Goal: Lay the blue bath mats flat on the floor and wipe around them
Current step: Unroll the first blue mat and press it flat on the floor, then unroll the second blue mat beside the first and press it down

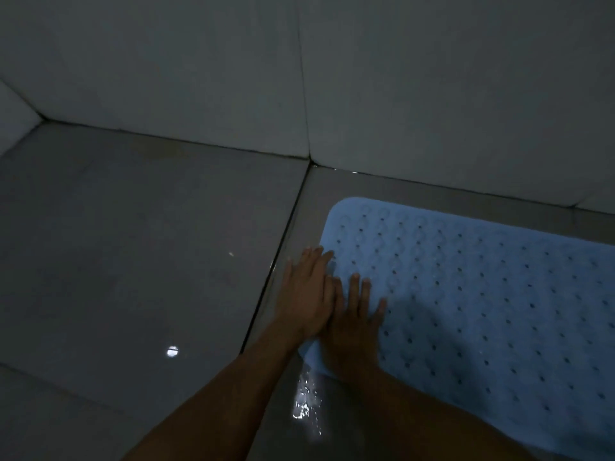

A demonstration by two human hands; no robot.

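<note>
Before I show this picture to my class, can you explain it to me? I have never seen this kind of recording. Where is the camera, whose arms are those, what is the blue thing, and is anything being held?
There is one picture, taken by a wide-angle camera worn on a person's head, looking forward and down. So the two bare arms coming in from the bottom belong to the wearer; there is no machine here.

The blue thing is a bath mat with rows of small holes, lying flat on a grey tiled floor near the foot of a pale wall.

The left hand and the right hand lie side by side with straight fingers, pressing on the mat's left end. Nothing is gripped or lifted. The left hand partly overlaps the mat's edge.

Just below the mat, shiny water glints on the floor. The room is dim, so finer detail is hard to tell.
</note>
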